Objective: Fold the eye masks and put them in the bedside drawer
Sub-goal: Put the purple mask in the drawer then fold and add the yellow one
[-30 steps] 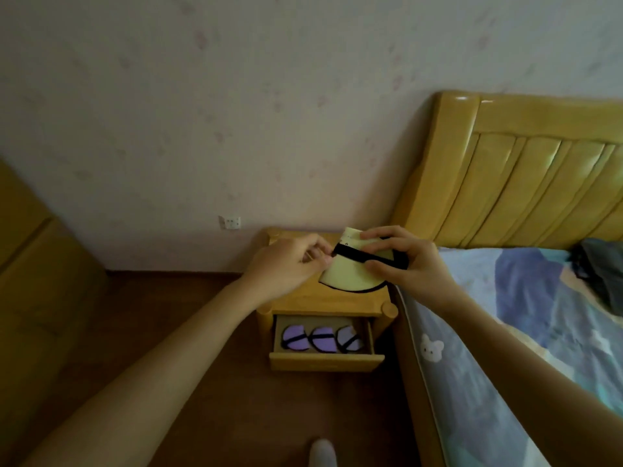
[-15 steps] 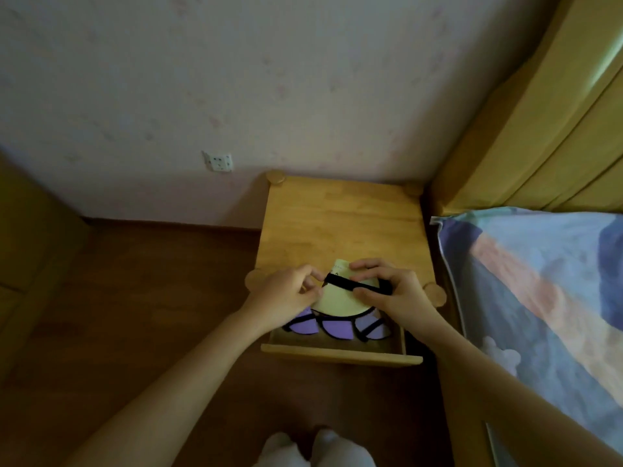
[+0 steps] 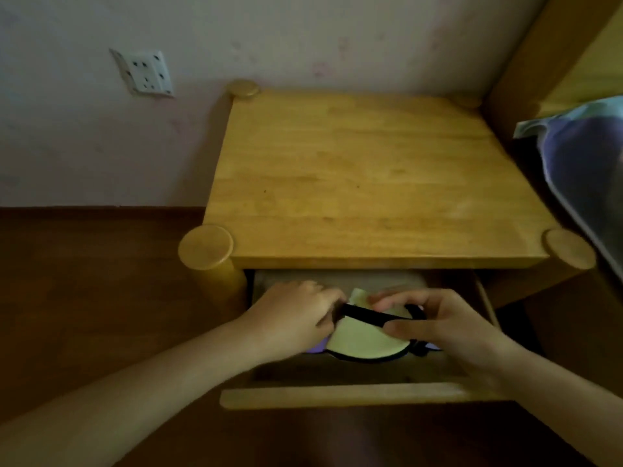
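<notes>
- here, in the head view, our left hand [image 3: 296, 315] and right hand [image 3: 441, 326] reach over the open drawer [image 3: 337, 396], each pinching the folded pale yellow eye mask [image 3: 362, 340] by its black strap [image 3: 365, 315].
- a purple mask [image 3: 318, 348] peeks out beneath.
- we see no readable writing.
</notes>
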The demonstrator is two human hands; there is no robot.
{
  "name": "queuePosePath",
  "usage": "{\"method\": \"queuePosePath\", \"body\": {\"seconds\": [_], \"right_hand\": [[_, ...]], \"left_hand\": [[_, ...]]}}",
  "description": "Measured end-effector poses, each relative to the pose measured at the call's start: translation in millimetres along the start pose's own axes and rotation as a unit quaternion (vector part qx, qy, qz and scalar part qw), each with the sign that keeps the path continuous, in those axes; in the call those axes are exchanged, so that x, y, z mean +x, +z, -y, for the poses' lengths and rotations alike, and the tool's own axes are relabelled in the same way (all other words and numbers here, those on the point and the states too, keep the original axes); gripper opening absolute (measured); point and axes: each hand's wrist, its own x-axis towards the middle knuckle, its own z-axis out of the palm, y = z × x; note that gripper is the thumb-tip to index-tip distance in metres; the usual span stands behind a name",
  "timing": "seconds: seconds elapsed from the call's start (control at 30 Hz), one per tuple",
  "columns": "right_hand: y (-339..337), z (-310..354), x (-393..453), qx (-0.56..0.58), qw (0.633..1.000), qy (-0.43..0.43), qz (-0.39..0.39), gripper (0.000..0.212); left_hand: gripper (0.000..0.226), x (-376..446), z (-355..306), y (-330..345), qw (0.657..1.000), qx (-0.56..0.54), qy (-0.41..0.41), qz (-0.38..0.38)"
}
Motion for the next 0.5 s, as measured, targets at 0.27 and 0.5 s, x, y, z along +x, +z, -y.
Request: {"method": "queuePosePath", "body": {"seconds": [0.27, 0.5], "right_hand": [[-8.9, -31.8, 53.4, 0.015, 0.999, 0.033, -0.031, 0.024], [-14.6, -31.9, 92.7, -0.046, 0.985, -0.042, -0.162, 0.052]], "left_hand": [[0.060, 34.2, 35.6, 36.6, 0.998, 0.013, 0.048, -0.042], [0.059, 47.1, 48.7, 34.0, 0.998, 0.000, 0.008, -0.062]]}}
